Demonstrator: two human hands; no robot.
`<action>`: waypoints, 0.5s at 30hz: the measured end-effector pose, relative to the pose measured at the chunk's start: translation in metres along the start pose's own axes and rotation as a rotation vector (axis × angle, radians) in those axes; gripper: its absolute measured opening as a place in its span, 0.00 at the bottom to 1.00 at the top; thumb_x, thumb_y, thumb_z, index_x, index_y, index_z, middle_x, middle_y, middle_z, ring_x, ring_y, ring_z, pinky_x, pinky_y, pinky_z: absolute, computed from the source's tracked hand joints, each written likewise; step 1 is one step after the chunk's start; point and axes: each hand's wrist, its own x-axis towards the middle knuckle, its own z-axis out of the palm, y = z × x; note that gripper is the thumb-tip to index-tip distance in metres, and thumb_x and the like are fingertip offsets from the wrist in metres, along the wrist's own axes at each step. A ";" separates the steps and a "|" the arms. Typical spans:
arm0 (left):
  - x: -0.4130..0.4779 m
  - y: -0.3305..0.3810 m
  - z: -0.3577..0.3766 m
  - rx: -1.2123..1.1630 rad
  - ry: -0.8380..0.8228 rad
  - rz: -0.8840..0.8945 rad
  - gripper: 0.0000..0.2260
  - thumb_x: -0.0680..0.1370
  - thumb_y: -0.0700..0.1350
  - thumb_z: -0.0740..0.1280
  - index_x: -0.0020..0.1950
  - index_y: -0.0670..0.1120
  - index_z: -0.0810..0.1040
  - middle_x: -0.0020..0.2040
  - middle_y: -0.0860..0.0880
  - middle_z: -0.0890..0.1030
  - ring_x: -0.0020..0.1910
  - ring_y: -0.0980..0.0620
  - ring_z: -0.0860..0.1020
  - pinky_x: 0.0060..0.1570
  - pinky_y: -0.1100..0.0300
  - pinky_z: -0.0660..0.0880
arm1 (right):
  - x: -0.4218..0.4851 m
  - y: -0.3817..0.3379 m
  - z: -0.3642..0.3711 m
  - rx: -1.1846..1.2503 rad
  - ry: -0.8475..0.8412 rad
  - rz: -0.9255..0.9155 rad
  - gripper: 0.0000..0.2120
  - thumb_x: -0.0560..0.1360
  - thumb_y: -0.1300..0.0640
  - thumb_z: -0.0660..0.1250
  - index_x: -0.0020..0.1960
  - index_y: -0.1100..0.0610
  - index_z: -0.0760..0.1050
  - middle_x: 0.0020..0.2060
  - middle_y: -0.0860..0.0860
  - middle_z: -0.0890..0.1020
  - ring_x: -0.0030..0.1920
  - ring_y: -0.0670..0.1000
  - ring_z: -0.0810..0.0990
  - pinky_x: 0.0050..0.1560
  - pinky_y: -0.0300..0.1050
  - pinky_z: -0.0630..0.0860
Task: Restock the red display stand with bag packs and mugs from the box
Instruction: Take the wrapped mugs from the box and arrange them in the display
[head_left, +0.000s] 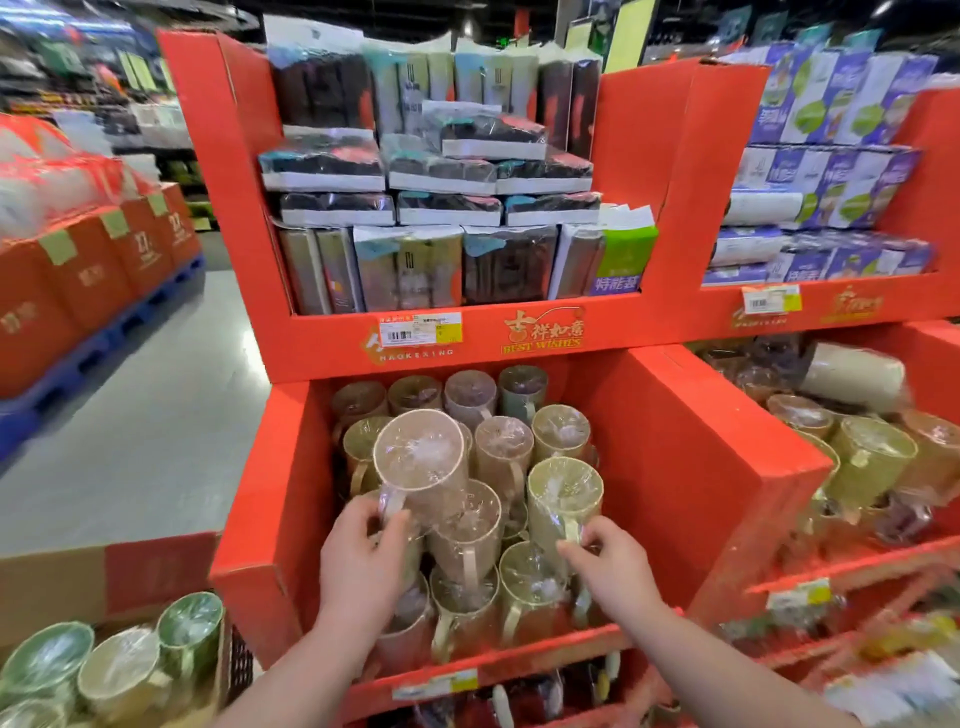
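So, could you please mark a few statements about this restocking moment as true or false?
1. The left hand grips a wrapped beige mug over the lower bin. True.
2. The right hand holds nothing. False: it pinches the handle of a yellow-green mug.
3. The upper shelf holds bag packs. True.
4. The box at lower left is empty. False: green mugs sit in it.

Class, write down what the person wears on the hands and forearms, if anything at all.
The left hand and right hand are bare: no gloves, rings, watch or bracelet show. Both forearms are uncovered, with no sleeve in view.
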 end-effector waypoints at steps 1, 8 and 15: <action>0.000 0.001 0.001 0.002 0.020 -0.012 0.06 0.76 0.42 0.67 0.40 0.47 0.73 0.35 0.52 0.75 0.33 0.59 0.71 0.32 0.66 0.63 | 0.005 0.000 0.001 -0.013 -0.024 -0.014 0.16 0.73 0.53 0.69 0.35 0.54 0.64 0.28 0.46 0.69 0.28 0.44 0.65 0.27 0.36 0.62; 0.001 0.006 0.012 0.043 0.111 -0.044 0.10 0.76 0.43 0.67 0.36 0.49 0.71 0.32 0.52 0.74 0.32 0.57 0.70 0.31 0.61 0.63 | 0.028 0.008 0.013 -0.070 -0.126 -0.021 0.16 0.73 0.50 0.70 0.34 0.52 0.65 0.31 0.48 0.73 0.32 0.48 0.71 0.34 0.41 0.65; 0.001 0.007 0.022 0.046 0.160 -0.066 0.09 0.75 0.43 0.68 0.36 0.48 0.72 0.32 0.51 0.75 0.32 0.55 0.71 0.32 0.60 0.64 | 0.031 0.013 0.026 -0.097 -0.105 -0.085 0.14 0.73 0.47 0.69 0.35 0.51 0.68 0.40 0.47 0.76 0.38 0.46 0.73 0.34 0.35 0.64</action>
